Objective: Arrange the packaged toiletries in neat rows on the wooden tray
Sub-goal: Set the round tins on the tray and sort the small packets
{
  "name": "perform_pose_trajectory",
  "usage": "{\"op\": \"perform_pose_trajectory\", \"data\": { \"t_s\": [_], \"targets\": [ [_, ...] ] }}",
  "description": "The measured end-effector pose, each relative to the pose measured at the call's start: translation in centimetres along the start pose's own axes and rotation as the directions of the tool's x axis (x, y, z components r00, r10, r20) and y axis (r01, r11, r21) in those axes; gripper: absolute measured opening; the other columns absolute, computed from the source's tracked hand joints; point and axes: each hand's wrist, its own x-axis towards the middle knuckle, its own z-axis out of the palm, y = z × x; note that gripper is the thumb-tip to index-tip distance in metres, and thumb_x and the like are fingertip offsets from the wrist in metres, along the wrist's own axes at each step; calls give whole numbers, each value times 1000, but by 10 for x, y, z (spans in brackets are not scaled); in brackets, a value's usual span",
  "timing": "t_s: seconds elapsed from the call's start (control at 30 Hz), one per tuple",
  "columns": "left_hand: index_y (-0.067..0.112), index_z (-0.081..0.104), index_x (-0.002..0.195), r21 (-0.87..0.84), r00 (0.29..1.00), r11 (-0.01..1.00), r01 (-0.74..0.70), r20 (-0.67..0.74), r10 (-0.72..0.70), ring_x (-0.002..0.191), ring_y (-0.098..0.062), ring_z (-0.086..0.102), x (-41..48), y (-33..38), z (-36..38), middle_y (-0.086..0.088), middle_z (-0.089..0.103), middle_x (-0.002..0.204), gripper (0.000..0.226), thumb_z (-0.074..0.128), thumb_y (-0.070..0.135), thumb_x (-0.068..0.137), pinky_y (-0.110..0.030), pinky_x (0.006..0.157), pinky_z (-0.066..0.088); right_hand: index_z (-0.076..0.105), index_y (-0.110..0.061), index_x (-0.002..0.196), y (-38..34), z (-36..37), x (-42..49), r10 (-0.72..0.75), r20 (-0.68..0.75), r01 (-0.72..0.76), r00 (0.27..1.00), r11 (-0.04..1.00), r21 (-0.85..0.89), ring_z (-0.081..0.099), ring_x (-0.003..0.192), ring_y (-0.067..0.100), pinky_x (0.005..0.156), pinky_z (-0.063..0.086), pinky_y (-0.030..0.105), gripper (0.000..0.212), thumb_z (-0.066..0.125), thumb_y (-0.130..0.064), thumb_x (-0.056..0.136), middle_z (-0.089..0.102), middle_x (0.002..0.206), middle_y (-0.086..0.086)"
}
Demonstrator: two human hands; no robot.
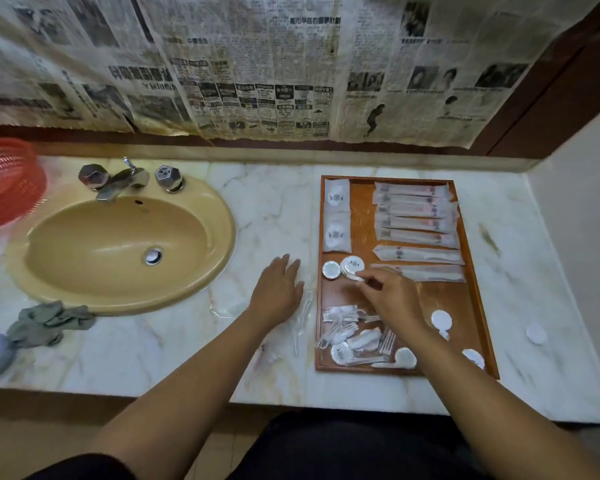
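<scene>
Left hand (278, 289) lay flat on the white marble counter (274, 209), fingers together, holding nothing. Right hand (392, 296) pinched a round white packet (352, 266) on the rectangular wooden tray (388, 296). Could nudge the neighbouring disc (330, 270), spoiling the row.

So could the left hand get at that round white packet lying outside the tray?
Probably not easily. The left hand rests left of the wooden tray; the round white packet lies beyond its right edge, with the right hand reaching between.
</scene>
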Motion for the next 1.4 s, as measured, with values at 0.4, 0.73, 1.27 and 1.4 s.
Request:
{"op": "perform_pose_trajectory", "data": {
  "t_s": [0.4, 0.73, 1.27, 1.4],
  "targets": [
    [13, 22, 161, 61, 994, 994, -86, 80, 81, 156, -33, 9, 40, -3, 14, -13, 13, 169, 60, 41, 19, 104, -47, 126, 10, 71, -14, 98, 30, -2, 19, -163, 24, 165, 986, 978, -128, 64, 92, 14, 72, 50, 23, 17, 76, -4, 86, 68, 109, -4],
    [14, 22, 161, 46, 995, 995, -89, 56, 86, 156, -33, 8, 41, -3, 17, -13, 11, 169, 61, 42, 18, 103, -47, 126, 8, 78, -16, 101, 31, 8, 40, -397, -32, 380, 917, 895, -235, 63, 96, 20, 80, 54, 35, 16, 77, -10, 86, 66, 104, -1],
    [15, 20, 162, 32, 996, 995, -90, 29, 89, 157, -30, 5, 41, -7, 19, -10, 8, 170, 59, 39, 19, 106, -44, 127, 5, 78, -24, 96, 3, 32, 68, -563, 196, 582, 803, 668, -463, 58, 92, 22, 95, 37, 46, 12, 73, -20, 86, 72, 90, -7],
    [15, 21, 161, 38, 995, 995, -93, 24, 92, 157, -31, 6, 41, -7, 21, -10, 9, 170, 60, 39, 20, 105, -45, 127, 6, 80, -26, 94, 2, 34, 66, -454, 281, 532, 845, 665, -524, 57, 98, 22, 96, 32, 47, 16, 71, -19, 83, 73, 94, -8]
  ]
}}
